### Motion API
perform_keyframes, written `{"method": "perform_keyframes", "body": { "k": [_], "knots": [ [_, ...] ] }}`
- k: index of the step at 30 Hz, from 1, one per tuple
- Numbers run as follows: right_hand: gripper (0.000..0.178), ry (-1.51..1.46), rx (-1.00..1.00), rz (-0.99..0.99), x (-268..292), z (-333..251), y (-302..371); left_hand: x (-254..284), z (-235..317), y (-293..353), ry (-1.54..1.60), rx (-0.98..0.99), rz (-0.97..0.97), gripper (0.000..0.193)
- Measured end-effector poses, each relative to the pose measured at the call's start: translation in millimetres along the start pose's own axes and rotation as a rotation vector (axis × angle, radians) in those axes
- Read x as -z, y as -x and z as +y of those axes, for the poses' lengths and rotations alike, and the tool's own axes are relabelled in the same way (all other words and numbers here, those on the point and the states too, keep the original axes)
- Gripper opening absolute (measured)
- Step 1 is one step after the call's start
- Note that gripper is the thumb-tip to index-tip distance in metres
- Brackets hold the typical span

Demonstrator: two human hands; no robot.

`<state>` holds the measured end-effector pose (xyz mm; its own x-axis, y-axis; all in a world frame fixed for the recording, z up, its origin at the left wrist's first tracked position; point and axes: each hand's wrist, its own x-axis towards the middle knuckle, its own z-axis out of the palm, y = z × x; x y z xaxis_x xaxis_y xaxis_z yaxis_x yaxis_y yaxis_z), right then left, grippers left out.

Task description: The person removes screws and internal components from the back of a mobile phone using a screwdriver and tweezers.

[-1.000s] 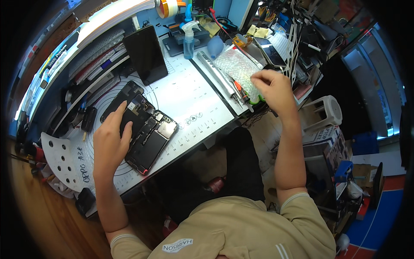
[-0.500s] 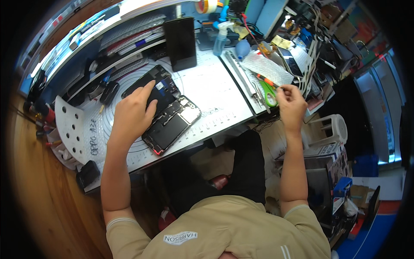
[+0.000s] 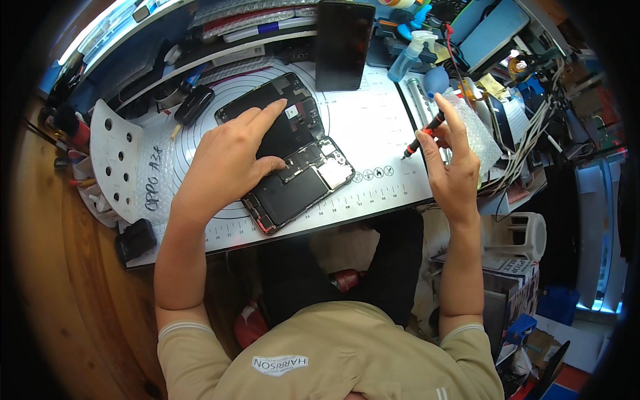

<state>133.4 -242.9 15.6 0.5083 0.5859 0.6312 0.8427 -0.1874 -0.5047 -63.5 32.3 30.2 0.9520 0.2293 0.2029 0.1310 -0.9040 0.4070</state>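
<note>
An opened phone lies on the white work mat (image 3: pixel 373 120). Its body (image 3: pixel 290 197) shows a black battery and metal-shielded parts, and the dark detached-side panel (image 3: pixel 277 127) sits beyond it, joined along one edge. My left hand (image 3: pixel 230 157) rests over both, fingers stretched across the panel and thumb at the inner edge of the body. To the right, my right hand (image 3: pixel 455 160) pinches a red-and-black screwdriver (image 3: pixel 427 133) between thumb and fingers. Its tip points down and left, apart from the phone, above the mat.
A dark tablet-like screen (image 3: pixel 343 47) stands upright behind the mat. A spray bottle (image 3: pixel 408 59), a blue air blower (image 3: pixel 437 81) and bubble wrap (image 3: pixel 477 133) lie at the back right, near tangled cables (image 3: pixel 533 143). A white perforated holder (image 3: pixel 115 157) stands at left.
My right hand has lifted the screwdriver from beside the green-handled scissors and brought it toward the mat, tip lowered. The view has shifted; my left hand stays on the phone.
</note>
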Motion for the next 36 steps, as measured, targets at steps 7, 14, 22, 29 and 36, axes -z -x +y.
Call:
{"method": "perform_keyframes", "body": {
  "k": [7, 14, 22, 29, 36],
  "knots": [
    [0.065, -0.611, 0.229, -0.008, -70, -8, -39, 5, 4, -4, 0.062, 0.070, -0.103, 0.102],
    [0.065, -0.668, 0.240, 0.098, -95, -1, -36, 7, 5, 0, 0.041, 0.052, -0.094, 0.111],
    [0.065, -0.632, 0.250, 0.114, -96, -1, -33, 3, 3, 1, 0.042, 0.024, -0.063, 0.113],
    [0.065, -0.642, 0.240, 0.061, -102, 2, -28, 3, 4, -1, 0.049, 0.018, -0.056, 0.112],
    [0.061, -0.613, 0.291, 0.035, -108, 2, -29, 3, 5, 0, 0.058, 0.036, -0.055, 0.111]
  ]
}}
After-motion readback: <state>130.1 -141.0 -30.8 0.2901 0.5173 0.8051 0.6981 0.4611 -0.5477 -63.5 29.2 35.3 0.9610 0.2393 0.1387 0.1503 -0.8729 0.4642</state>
